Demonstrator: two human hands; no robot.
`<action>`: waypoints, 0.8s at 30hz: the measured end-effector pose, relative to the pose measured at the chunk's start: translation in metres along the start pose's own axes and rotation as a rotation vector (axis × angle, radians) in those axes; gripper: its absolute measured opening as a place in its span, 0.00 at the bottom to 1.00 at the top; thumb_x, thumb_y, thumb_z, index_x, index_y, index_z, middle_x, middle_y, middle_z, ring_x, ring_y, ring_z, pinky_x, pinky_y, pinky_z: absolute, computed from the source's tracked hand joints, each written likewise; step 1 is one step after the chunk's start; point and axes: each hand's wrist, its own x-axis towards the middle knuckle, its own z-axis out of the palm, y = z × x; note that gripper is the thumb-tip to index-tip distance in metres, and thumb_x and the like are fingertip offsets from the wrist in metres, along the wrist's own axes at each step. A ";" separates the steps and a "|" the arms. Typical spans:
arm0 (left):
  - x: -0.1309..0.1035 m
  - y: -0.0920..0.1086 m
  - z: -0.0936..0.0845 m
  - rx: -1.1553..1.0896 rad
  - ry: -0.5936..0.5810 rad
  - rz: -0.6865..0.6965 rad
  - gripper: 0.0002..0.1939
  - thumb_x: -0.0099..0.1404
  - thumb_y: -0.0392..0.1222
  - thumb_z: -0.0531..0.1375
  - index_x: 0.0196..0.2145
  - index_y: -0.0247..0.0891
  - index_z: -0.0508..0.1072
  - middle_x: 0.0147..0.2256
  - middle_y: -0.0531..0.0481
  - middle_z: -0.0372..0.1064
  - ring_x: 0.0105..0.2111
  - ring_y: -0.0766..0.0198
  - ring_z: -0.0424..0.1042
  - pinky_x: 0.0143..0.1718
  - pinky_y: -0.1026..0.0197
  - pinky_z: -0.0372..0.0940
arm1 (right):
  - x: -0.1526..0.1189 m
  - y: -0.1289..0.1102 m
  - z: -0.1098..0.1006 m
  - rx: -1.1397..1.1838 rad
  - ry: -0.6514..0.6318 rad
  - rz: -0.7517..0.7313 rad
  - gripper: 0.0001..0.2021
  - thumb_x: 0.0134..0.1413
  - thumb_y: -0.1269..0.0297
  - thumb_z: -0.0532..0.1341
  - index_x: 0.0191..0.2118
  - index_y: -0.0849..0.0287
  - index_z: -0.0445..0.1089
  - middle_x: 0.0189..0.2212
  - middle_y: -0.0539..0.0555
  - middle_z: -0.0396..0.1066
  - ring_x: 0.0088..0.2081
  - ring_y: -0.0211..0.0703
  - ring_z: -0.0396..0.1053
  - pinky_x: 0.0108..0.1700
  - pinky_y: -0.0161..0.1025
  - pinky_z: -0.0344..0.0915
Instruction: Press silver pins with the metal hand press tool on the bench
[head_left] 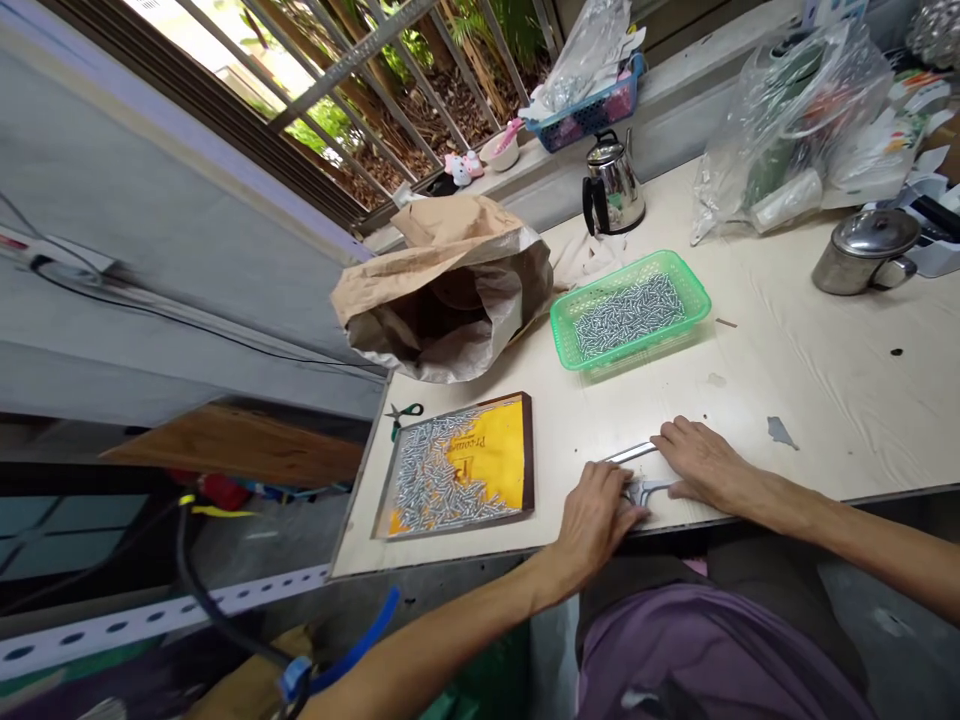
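Near the front edge of the table, my left hand [598, 512] and my right hand [697, 462] are closed on a silver metal part [649, 488], one at each end. A narrow silver strip [634, 453] also runs between the hands on the far side; whether it belongs to the same part I cannot tell. My fingers hide both ends. Left of my left hand lies a shallow dark-edged tray [528, 450] with a yellow bottom, strewn with small silver metal pins [435, 480]. Beyond my hands stands a green plastic basket [631, 357] holding many similar pins.
A large open paper sack [450, 290] stands behind the tray. Green-handled scissors [409, 410] lie at the table's left edge. A steel kettle [616, 185], a lidded steel mug [862, 255] and plastic bags [795, 130] are farther back. A grey scrap [781, 432] lies to the right.
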 end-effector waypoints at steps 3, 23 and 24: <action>0.022 -0.001 0.011 0.074 -0.024 0.245 0.31 0.60 0.45 0.61 0.58 0.36 0.56 0.55 0.36 0.59 0.54 0.49 0.60 0.53 0.45 0.60 | -0.002 0.001 0.000 0.016 0.005 -0.003 0.24 0.37 0.63 0.72 0.41 0.64 0.66 0.38 0.59 0.66 0.41 0.51 0.62 0.42 0.44 0.61; 0.057 0.006 0.017 0.237 -0.086 0.250 0.09 0.67 0.44 0.54 0.37 0.37 0.69 0.32 0.48 0.66 0.37 0.58 0.65 0.36 0.57 0.65 | -0.012 0.013 0.008 0.095 0.072 0.039 0.05 0.53 0.75 0.60 0.28 0.61 0.68 0.29 0.53 0.67 0.34 0.43 0.64 0.36 0.37 0.61; 0.056 0.005 0.019 0.235 -0.072 0.259 0.09 0.67 0.44 0.54 0.40 0.37 0.69 0.34 0.47 0.67 0.38 0.58 0.66 0.37 0.56 0.65 | -0.012 0.014 0.004 0.097 0.066 0.047 0.02 0.52 0.73 0.62 0.31 0.61 0.68 0.31 0.54 0.67 0.36 0.44 0.64 0.37 0.38 0.61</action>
